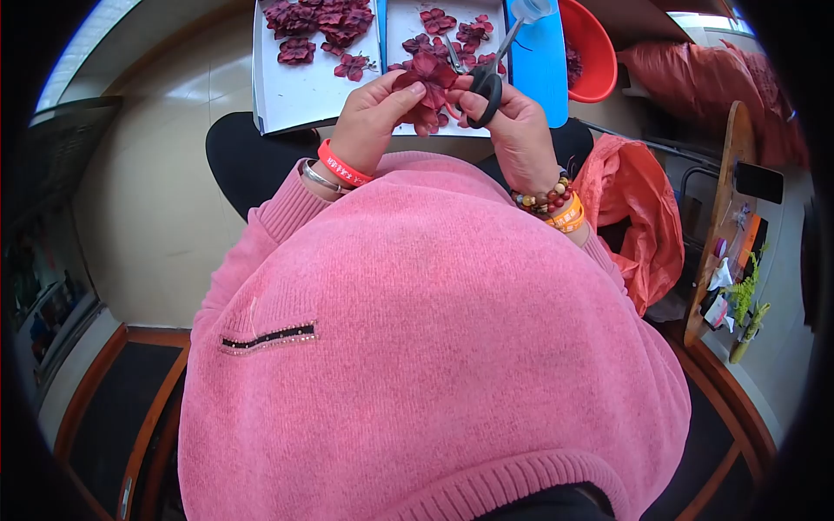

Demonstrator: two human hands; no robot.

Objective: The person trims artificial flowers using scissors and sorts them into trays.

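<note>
My left hand [373,111] pinches a dark red artificial flower [429,76] between thumb and fingers, its petals spread towards me. Black-handled scissors [491,94] are in my right hand [524,139], with fingers through the handle loops. The blades point away from me, just right of the flower, and seem slightly apart. Right-hand fingertips are close to the flower's edge; whether they touch it I cannot tell. Beneath and beyond my hands, more dark red flowers [439,21] lie in a shallow white box. A heap of them [321,19] sits in the box's left half.
The white box [304,100] rests over my lap, with a blue panel [543,78] at its right. A red basin [599,52] holds dark red pieces. Red plastic bags [638,191] are at the right, near a wooden board [730,174] bearing a phone [759,182].
</note>
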